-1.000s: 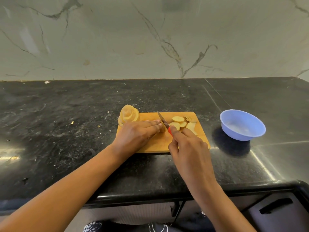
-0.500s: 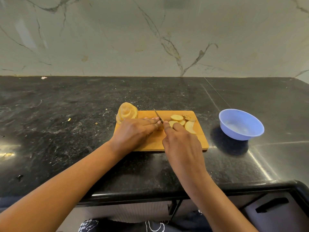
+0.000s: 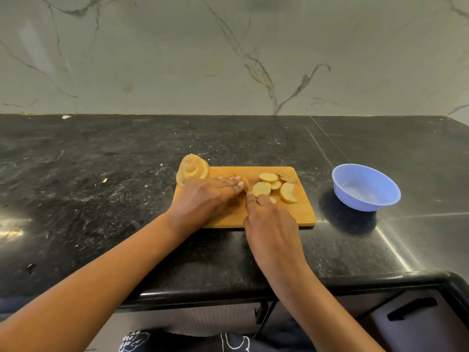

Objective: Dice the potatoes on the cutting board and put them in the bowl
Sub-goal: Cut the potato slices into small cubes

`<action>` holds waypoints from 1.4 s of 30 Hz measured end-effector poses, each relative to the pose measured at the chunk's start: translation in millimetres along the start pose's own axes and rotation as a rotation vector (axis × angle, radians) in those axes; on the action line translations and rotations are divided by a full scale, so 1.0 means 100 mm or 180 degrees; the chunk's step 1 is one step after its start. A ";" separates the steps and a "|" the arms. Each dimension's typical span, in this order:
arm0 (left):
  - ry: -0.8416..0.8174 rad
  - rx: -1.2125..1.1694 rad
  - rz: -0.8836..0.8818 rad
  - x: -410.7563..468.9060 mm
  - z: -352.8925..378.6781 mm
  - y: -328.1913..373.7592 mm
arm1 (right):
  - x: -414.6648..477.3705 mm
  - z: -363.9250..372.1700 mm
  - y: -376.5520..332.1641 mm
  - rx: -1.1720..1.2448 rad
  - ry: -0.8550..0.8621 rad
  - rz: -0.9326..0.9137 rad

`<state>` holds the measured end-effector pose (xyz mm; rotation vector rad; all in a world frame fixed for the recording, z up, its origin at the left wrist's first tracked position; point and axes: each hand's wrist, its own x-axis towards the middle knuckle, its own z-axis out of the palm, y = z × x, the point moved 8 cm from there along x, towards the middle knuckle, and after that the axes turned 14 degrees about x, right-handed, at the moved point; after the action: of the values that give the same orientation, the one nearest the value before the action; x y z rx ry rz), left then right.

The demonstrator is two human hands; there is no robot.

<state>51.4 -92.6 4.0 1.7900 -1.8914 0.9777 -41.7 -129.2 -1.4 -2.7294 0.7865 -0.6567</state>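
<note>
The round front edge of the black counter [image 3: 228,292] is closest to me, and both my arms go over it. My right hand [image 3: 269,219] sits over the near edge of the cutting board [image 3: 302,212]. Its fingers are curled round the knife [image 3: 245,190]; I see only a thin bit of blade past my pointing finger. My left hand [image 3: 205,199] lies flat with straight fingers, pressing a potato piece [image 3: 245,184] down near the middle of the board, right beside the blade. Potato slices [image 3: 262,188] lie loose on the right half of the board, near its far right corner. A cut potato [image 3: 193,168] leans over the far left corner. The blue bowl [image 3: 365,186] stands on the counter to the right, with a strip of counter between it and the board's right edge. To the left is a wide stretch of counter with a few crumbs [image 3: 104,180]. More counter runs behind the board to the marble wall [image 3: 228,59]
</note>
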 end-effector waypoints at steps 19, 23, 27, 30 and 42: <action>-0.0120 -0.0262 -0.0256 0.03 -0.03 -0.03 | -0.03 -0.27 0.33 0.0753 0.0405 0.0252; -0.0131 -0.0251 -0.0314 0.02 -0.02 -0.05 | -0.04 -0.29 0.27 0.0940 0.0547 0.0090; -0.0183 -0.0214 -0.0416 0.03 -0.03 -0.07 | -0.09 -0.29 0.30 0.1085 0.0664 0.0067; -0.0249 -0.0021 -0.0480 0.05 -0.11 -0.06 | -0.08 -0.30 0.40 0.1129 0.0763 0.0098; -0.2748 0.1179 -0.0039 0.45 0.10 -0.08 | -0.11 -0.30 0.50 0.1399 0.0875 0.0059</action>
<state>54.9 -131.3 29.0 2.7566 -2.2426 0.6050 -87.2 -167.6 4.5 -2.2605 0.6292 -1.0742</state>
